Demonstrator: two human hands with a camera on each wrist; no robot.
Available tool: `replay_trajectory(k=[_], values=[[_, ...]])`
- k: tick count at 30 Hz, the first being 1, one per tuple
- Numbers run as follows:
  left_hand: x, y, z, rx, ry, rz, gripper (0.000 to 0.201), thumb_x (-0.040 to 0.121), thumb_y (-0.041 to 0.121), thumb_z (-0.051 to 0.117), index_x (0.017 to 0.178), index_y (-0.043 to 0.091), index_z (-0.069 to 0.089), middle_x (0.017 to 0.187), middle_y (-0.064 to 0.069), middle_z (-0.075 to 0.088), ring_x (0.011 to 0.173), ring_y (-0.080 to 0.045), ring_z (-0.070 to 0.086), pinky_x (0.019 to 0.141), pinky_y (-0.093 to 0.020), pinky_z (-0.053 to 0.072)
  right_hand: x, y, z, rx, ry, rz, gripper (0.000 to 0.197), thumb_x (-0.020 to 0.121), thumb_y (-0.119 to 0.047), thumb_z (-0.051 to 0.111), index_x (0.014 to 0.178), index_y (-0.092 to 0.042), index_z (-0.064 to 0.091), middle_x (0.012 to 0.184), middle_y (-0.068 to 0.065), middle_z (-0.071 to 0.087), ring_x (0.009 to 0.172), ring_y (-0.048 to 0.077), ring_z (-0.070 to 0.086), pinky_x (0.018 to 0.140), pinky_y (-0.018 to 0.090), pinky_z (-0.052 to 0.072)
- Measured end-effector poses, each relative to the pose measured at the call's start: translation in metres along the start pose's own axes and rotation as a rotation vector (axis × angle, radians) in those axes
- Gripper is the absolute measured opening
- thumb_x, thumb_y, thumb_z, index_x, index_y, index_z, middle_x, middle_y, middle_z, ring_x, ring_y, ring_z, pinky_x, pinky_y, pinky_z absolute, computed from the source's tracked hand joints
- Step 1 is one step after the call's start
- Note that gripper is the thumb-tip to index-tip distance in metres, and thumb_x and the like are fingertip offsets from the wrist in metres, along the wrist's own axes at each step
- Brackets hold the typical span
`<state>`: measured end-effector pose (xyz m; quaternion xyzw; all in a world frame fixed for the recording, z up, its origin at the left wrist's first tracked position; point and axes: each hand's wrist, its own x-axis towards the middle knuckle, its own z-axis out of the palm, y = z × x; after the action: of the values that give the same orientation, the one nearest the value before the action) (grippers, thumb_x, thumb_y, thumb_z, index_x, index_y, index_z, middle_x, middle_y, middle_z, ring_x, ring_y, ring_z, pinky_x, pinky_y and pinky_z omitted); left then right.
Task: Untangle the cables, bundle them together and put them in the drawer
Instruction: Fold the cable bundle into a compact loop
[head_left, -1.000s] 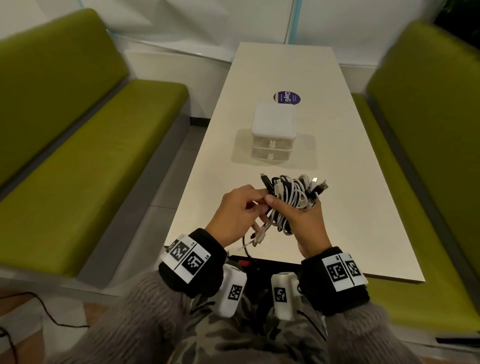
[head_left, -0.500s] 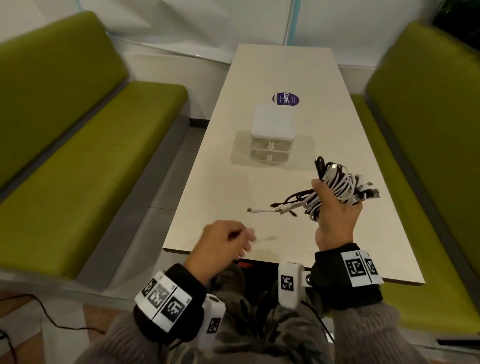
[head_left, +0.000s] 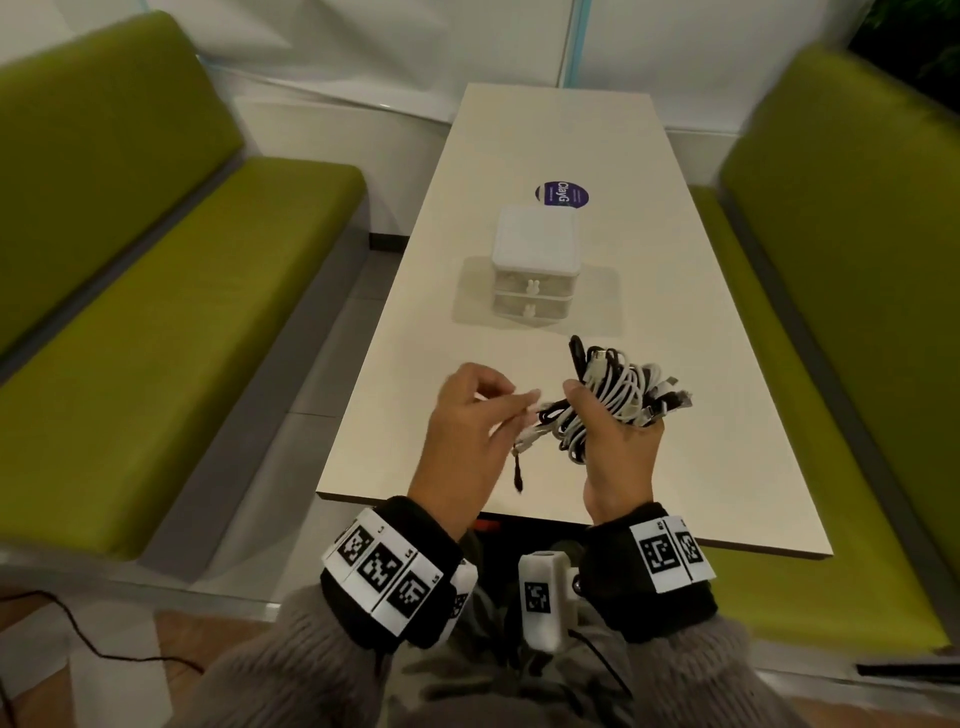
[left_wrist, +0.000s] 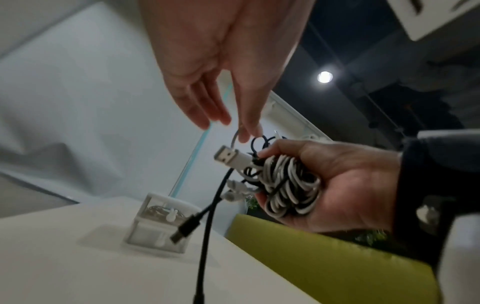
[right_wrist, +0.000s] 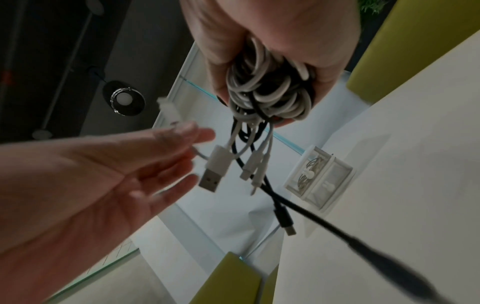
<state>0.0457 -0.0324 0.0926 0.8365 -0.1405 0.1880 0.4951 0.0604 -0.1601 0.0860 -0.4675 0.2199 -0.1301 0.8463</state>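
My right hand (head_left: 610, 415) grips a coiled bundle of white and black cables (head_left: 623, 384) above the near part of the table. Loose ends hang from the bundle (right_wrist: 267, 90): a white USB plug (right_wrist: 215, 170) and a black cable end (head_left: 518, 475). My left hand (head_left: 524, 402) is just left of the bundle, with thumb and forefinger pinching a white cable end (right_wrist: 166, 109) and the other fingers spread. The small white drawer unit (head_left: 535, 249) stands mid-table with both drawers shut. Cables show through its clear front (left_wrist: 161, 218).
The cream table (head_left: 701, 415) runs away from me, with a round purple sticker (head_left: 562, 193) behind the drawer unit. Green benches stand on the left (head_left: 182, 312) and right (head_left: 857, 312). A white wall closes the far end.
Half a second ago my left hand was drawn back toward my body and the bundle was held up to the right. Now the left hand is back at the bundle, and both hands are close together.
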Motion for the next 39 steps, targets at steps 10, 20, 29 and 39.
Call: replay_trajectory(k=[10,20,29,39], values=[[-0.003,0.015,0.009,-0.187,0.122,-0.157,0.011,0.075,0.01,0.075,0.078,0.012,0.065,0.074,0.005,0.065,0.07,-0.005,0.06,0.063,-0.015,0.049,-0.015,-0.003,0.001,0.075,-0.133,0.001,0.039,0.08,0.002,0.068,0.118,-0.004,0.059,0.097,0.004,0.067,0.092,0.02,0.063,0.08,0.035,0.052],[-0.005,0.004,0.008,-0.362,-0.016,-0.204,0.006,0.078,0.004,0.071,0.081,0.009,0.07,0.079,0.003,0.071,0.076,-0.008,0.065,0.072,-0.017,0.049,-0.015,-0.005,-0.006,0.029,-0.356,-0.003,0.043,0.068,-0.012,0.079,0.108,-0.012,0.067,0.091,0.005,0.065,0.085,0.018,0.063,0.078,0.035,0.054],[-0.007,-0.014,-0.004,-0.246,-0.049,-0.193,0.015,0.091,0.022,0.058,0.096,0.021,0.072,0.09,0.013,0.07,0.083,-0.006,0.057,0.069,-0.019,0.046,0.002,-0.001,-0.012,-0.039,-0.162,-0.013,0.024,0.079,0.01,0.066,0.095,-0.009,0.062,0.078,0.006,0.062,0.074,0.022,0.061,0.066,0.033,0.051],[-0.013,-0.026,-0.006,-0.665,-0.45,-1.108,0.074,0.086,0.063,0.041,0.105,-0.005,0.065,0.082,-0.016,0.07,0.06,-0.017,0.059,0.062,-0.028,0.056,0.007,0.003,-0.008,0.091,-0.145,-0.009,0.027,0.081,0.009,0.063,0.096,-0.012,0.06,0.081,0.004,0.06,0.073,0.017,0.059,0.071,0.032,0.052]])
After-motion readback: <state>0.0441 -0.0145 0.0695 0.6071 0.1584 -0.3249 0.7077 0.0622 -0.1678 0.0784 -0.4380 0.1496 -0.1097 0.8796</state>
